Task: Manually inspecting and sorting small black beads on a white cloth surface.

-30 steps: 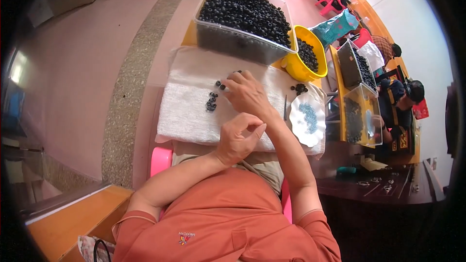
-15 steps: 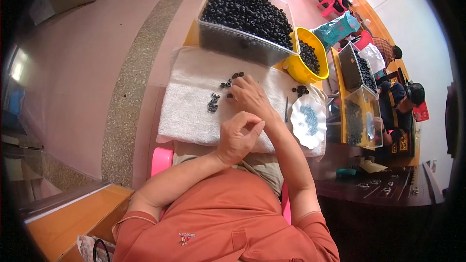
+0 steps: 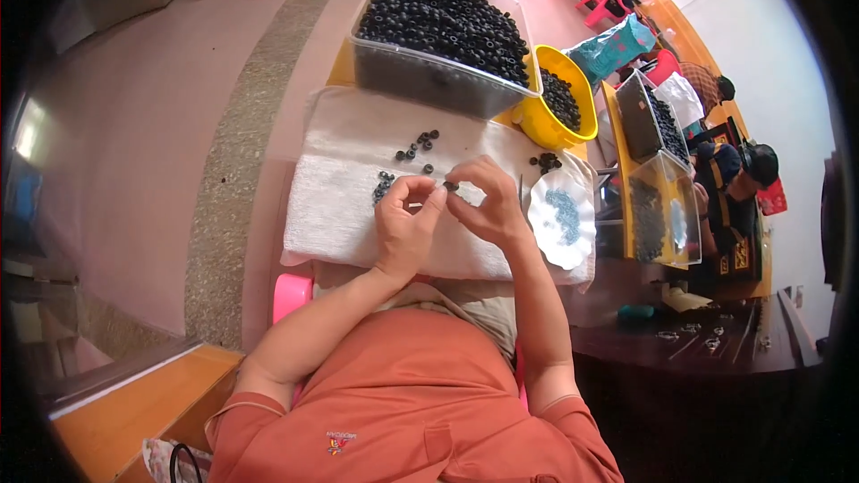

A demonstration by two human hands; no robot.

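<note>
Both elbows bent, forearms angling inward over the near edge of the white towel [image 3: 327, 206]. Left hand [image 3: 404, 225]: thumb and forefinger tips pressed together, fingers curled; cannot tell whether something thin is between them. Right hand [image 3: 490, 204]: arched, thumb and forefinger pinching a small black piece [image 3: 452, 186]. The two sets of fingertips nearly meet, mid-towel, right of its centre line.

Just beyond the left hand, a clump of black pieces [image 3: 383, 186], partly hidden by it. Right of the right hand, a slim dark tool [image 3: 522, 188], then a scalloped white dish [image 3: 573, 256] with pale blue bits [image 3: 562, 215], close against the towel's right edge: tight room there. Bare towel runs from left hand to left edge and near-left corner, the widest room.

Farther, loose black pieces [image 3: 428, 145] scattered left of the right hand; another small clump [image 3: 547, 162] toward the far-right corner. Yellow bowl [image 3: 546, 128] at that corner. Clear bin [image 3: 420, 80] heaped with black pieces walls off the far edge.
</note>
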